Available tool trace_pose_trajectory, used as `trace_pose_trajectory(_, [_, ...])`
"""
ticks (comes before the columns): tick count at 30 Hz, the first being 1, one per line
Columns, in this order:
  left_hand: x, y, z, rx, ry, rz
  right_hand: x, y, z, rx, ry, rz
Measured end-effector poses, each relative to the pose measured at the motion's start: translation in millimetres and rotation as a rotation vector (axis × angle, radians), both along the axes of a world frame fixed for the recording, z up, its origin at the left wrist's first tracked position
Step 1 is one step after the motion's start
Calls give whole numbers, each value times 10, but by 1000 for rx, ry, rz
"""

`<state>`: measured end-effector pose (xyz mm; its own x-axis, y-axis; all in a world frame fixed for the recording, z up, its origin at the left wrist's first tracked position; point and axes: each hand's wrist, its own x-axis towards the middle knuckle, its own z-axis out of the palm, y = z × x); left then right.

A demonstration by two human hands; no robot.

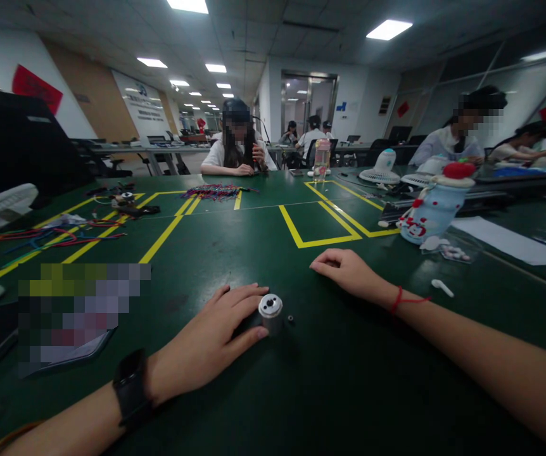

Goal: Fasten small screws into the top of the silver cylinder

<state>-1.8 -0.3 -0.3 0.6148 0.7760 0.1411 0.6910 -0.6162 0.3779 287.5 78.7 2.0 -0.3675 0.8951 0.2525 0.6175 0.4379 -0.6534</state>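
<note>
A small silver metal cylinder (271,323), which looks like a little motor, stands upright on the green table with dark holes in its top face. My left hand (218,329) lies low beside it, thumb and index finger against its left side; the other fingers stretch forward. Just right of the cylinder is a tiny metal nut-like part (291,318). My right hand (344,271) rests on the table farther right, fingers curled and closed; whatever they hold, if anything, is hidden. It is apart from the cylinder.
Yellow tape (330,243) marks the green table (235,234). Loose wires (73,237) lie left, a wire bundle (218,192) farther back. A blue bottle (432,212), a white earbud (443,288) and a paper sheet (515,240) are right. A person (237,149) sits opposite.
</note>
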Motion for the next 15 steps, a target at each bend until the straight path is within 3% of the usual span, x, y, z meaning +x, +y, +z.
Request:
trace_pose_trajectory(4, [6,-4,2,-4,6,-3,-37,-66,23,21,-47,68])
trace_pose_trajectory(10, [0,2,-12,7,9,-12,-247,-364,118,103,-176,407])
trace_pose_trajectory(15, [-8,11,-39,24,15,-11,-422,-466,144,87,90,331])
